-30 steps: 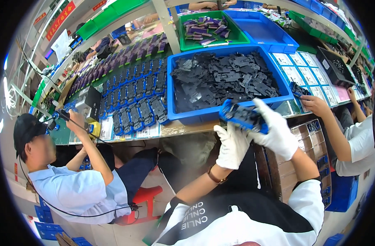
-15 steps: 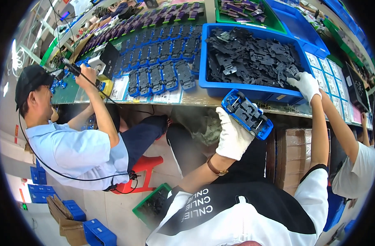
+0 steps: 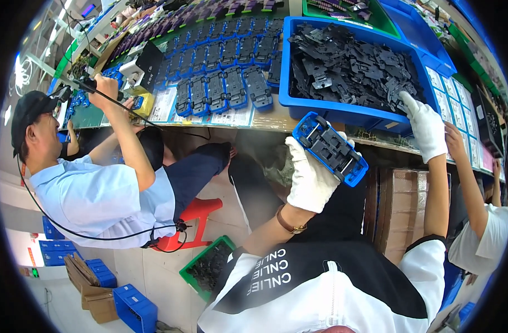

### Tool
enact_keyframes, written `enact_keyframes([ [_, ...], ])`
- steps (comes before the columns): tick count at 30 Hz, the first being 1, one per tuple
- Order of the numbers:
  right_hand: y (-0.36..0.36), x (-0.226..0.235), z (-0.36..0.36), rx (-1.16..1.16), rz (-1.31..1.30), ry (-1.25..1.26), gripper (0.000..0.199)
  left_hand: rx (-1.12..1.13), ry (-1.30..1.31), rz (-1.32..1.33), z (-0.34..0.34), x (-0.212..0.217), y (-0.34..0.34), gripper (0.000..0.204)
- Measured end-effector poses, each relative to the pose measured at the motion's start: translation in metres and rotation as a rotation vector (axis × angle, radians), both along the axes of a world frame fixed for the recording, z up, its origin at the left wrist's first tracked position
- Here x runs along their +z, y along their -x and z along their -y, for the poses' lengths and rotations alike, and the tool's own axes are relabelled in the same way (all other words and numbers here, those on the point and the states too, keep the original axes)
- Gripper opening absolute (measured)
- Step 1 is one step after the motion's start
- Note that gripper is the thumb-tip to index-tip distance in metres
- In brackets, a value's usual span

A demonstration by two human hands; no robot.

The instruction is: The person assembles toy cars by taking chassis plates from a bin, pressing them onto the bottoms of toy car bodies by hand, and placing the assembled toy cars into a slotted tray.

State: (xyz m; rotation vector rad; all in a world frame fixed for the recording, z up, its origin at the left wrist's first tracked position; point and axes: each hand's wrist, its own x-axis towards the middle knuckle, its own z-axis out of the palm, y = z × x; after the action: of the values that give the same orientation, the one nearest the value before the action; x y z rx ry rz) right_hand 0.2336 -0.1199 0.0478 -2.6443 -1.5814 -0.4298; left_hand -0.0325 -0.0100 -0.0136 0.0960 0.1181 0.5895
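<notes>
A toy car (image 3: 330, 147) with a blue body and black chassis lies underside up in my left hand (image 3: 315, 180), which is gloved in white and closed round its lower side. Wheels and axles show at both ends of the car. My right hand (image 3: 429, 130), also white-gloved, is over the right front corner of a large blue bin (image 3: 348, 111). Its fingers are partly stretched toward a heap of flat black plastic chassis plates (image 3: 354, 66), and no plate shows in them.
Rows of blue and black car bodies (image 3: 223, 91) stand on the workbench left of the bin. A green tray (image 3: 370, 19) is behind it. On the left sits a co-worker (image 3: 106, 194); another person's arm (image 3: 468, 177) is at right. Brown cartons (image 3: 404, 208) stand under the bench.
My right hand has drawn back slightly toward the bin's near right corner, its fingers straighter. The view has shifted a little; the car stays in my left hand.
</notes>
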Motion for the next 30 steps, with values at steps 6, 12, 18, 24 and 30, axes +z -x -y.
enact_keyframes([
  [6, -0.01, 0.003, 0.013, 0.078, -0.221, -0.054, 0.036, 0.003, -0.01, -0.008, -0.001, 0.001, 0.001, 0.077],
  [12, -0.028, -0.007, 0.0, 0.028, -0.223, -0.336, 0.035, 0.021, -0.031, -0.033, 0.001, 0.002, -0.003, 0.076],
  [18, -0.037, -0.009, 0.015, 0.093, -0.316, -0.11, 0.038, 0.024, -0.002, -0.05, 0.001, 0.001, 0.003, 0.079],
  [24, -0.048, 0.008, 0.03, 0.056, -0.39, -0.025, 0.039, 0.035, -0.198, -0.093, 0.009, 0.004, 0.01, 0.078],
  [30, -0.066, 0.028, 0.038, -0.004, -0.765, 0.047, 0.034, 0.029, -0.279, 0.019, 0.008, 0.006, 0.019, 0.07],
])
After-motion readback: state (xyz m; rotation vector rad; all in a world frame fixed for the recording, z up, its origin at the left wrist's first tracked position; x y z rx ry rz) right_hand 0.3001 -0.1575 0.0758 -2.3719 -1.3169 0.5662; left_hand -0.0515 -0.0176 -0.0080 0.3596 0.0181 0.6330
